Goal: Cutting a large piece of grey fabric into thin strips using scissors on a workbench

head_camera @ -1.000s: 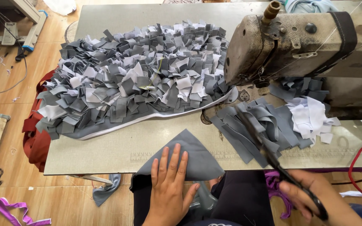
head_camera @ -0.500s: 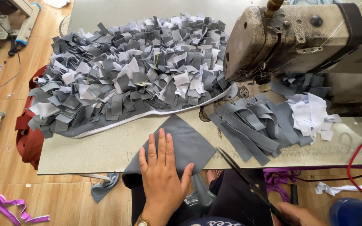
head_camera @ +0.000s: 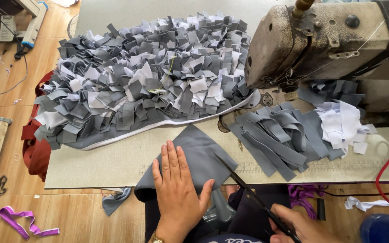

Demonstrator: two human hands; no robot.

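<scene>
My left hand lies flat, fingers spread, on a folded piece of grey fabric that hangs over the near edge of the sewing table. My right hand grips black scissors at the lower right. Their blades point up and left and touch the right edge of the grey fabric. A shaggy mat of grey and white fabric strips covers the table's far left. An old sewing machine stands at the upper right.
A pile of cut grey strips and white pieces lies under the machine. Red cloth hangs off the table's left side. Purple ribbon and scraps lie on the wooden floor. A red cable curves at the right.
My left hand slid forward on the grey fabric. My right hand brought the scissors down and left, from near the strip pile to the fabric's edge.
</scene>
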